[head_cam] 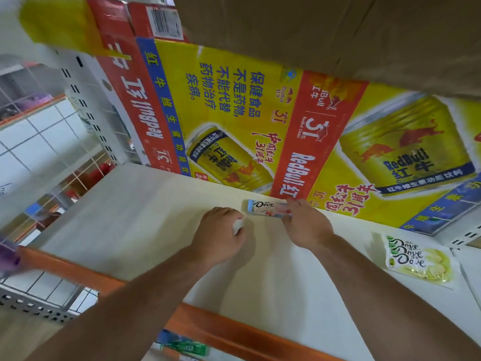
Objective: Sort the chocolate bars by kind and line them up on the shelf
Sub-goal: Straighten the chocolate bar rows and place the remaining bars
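A white Dove chocolate bar (pixel 263 207) with a blue end lies flat on the white shelf (pixel 145 220), close to the cardboard at the back. My right hand (pixel 304 225) rests its fingertips on the bar's right end, fingers fairly straight. Just left of the bar, my left hand (pixel 221 233) is curled, with something small and white showing at its fingers; what it is I cannot tell. A stack of white-and-yellow Dove bars (pixel 419 259) lies on the shelf at the right.
A flattened Red Bull carton (pixel 260 121) stands along the back of the shelf, with brown cardboard (pixel 338 29) overhead. The orange shelf edge (pixel 203 324) runs along the front. White slotted uprights (pixel 86 105) and wire grids stand at the left. Green packets (pixel 187 347) show below.
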